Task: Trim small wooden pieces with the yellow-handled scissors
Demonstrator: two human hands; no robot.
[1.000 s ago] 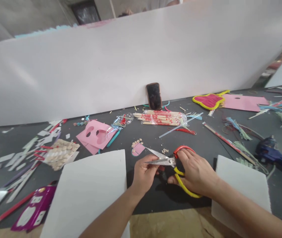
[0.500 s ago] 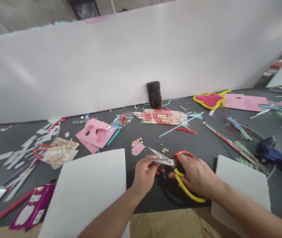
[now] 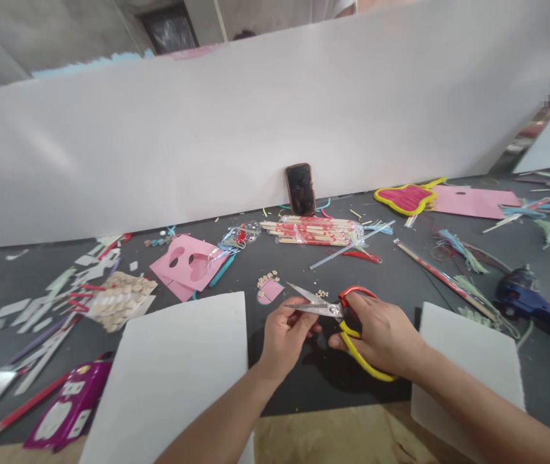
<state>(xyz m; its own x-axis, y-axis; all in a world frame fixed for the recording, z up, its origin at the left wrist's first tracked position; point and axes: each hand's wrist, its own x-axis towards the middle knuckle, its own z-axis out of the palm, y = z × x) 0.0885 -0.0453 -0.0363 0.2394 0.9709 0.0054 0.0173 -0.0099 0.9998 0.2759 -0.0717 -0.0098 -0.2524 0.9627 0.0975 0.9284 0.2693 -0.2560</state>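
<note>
My right hand [image 3: 385, 335] is closed round the handles of a pair of scissors [image 3: 326, 309], one red and one yellow; the blades are parted and point left. The fingers of my left hand [image 3: 285, 335] are pinched together at the blades, and what they hold is too small or hidden to make out. Just beyond the blades lies a small pink paper piece [image 3: 270, 291] with a dark edge, with small pale beads [image 3: 268, 277] along its top. Another little heap of beads [image 3: 322, 293] sits behind the scissors.
White foam boards [image 3: 173, 380] flank my arms. A phone [image 3: 301, 189] leans on the white partition [image 3: 236, 129]. Wrapped chopsticks [image 3: 313, 230], pink cut-outs [image 3: 189, 261] and a yellow-edged pink shape [image 3: 407, 199] lie behind; a blue glue gun [image 3: 540, 309] is at right, a purple box [image 3: 69, 406] at left.
The scissor blades have opened slightly or turned a little, staying at my left fingers. Both hands hold almost the same place; the view has tilted slightly.
</note>
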